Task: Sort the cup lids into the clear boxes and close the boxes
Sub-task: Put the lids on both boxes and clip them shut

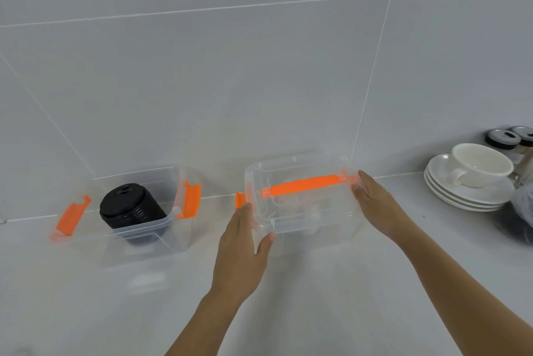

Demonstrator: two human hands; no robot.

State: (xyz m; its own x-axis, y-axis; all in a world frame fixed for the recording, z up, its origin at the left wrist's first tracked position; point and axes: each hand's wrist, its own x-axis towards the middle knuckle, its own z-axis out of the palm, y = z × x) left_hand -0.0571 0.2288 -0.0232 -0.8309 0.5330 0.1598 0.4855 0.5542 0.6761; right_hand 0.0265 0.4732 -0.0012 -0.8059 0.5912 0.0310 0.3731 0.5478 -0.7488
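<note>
Two clear boxes stand on the white counter against the tiled wall. The left box (173,228) has no cover, its orange clips hang outward, and a stack of black cup lids (131,208) lies tilted inside. On the right box (326,225) sits a clear cover (300,165) with an orange handle (300,185). My left hand (242,246) grips the cover's front left corner, thumb on its front edge, beside an orange clip (240,200). My right hand (375,200) presses flat on the cover's right edge. Whitish lids show faintly inside the right box.
At the right stand stacked white saucers (461,200) with a white cup (480,165) on top. Behind them are two glass jars with black lids (501,140), and a dark bag lies at the right edge (523,220).
</note>
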